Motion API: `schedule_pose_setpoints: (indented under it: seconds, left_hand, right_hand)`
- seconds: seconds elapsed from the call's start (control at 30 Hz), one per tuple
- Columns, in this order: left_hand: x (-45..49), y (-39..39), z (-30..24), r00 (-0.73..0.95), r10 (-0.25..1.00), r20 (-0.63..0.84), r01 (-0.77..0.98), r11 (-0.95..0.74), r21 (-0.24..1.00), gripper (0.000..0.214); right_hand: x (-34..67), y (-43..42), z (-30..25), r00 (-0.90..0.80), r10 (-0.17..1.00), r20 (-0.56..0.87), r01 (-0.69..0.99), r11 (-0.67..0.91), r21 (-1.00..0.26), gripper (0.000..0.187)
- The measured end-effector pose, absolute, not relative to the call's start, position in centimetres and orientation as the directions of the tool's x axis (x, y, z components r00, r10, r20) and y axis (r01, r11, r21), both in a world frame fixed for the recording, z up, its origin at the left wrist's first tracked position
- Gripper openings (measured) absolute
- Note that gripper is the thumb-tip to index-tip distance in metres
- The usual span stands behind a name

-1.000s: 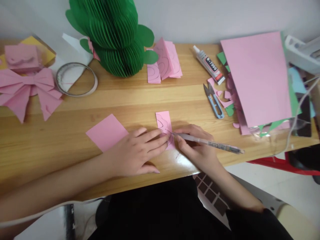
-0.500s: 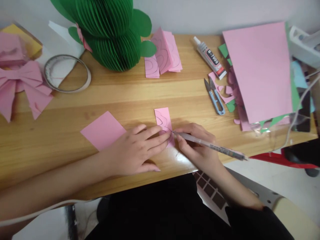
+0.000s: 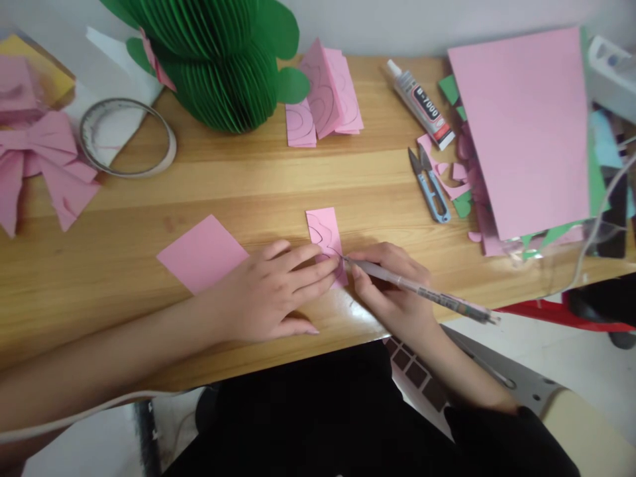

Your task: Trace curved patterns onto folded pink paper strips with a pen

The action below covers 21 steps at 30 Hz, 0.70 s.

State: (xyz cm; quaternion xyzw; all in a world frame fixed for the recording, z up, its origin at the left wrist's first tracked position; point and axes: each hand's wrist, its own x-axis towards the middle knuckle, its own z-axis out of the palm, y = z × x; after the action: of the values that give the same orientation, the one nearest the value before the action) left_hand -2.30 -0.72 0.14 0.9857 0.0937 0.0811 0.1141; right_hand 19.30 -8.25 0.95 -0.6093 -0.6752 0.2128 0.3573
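Observation:
A narrow piece of pink paper [image 3: 322,222] with curved dark lines drawn on it lies on the wooden table. My left hand [image 3: 278,291] rests flat over its lower part, fingers stretched out and pressing it down. In my right hand [image 3: 397,288] is a slim pen [image 3: 422,289], gripped near its tip, which touches the right edge of the pink paper beside my left fingertips. A plain pink square [image 3: 203,255] lies to the left, partly under my left wrist. The lower part of the drawn lines is hidden by my fingers.
Behind stand a green honeycomb paper shape [image 3: 223,86] and folded pink papers with drawn curves [image 3: 325,99]. At right lie a glue tube [image 3: 422,106], blue snips [image 3: 431,189], paper scraps and a pink sheet stack [image 3: 527,132]. A tape roll [image 3: 171,147] and pink bow [image 3: 59,159] are at left.
The view has shifted slightly, so the table items sit a little higher in the picture. My left hand still holds the paper; the pen has moved very little along its edge.

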Motion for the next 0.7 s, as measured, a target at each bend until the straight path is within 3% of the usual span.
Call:
schedule_pose_setpoints:
  seconds: [0.7]
  left_hand:
    - [-2.16,-0.97,-0.04,0.957,0.229,0.177,0.184,-0.953,0.24,0.058]
  right_hand:
    - [19.31,-8.89,0.52,-0.019,0.961,0.274,0.667,0.217,-0.713,0.008]
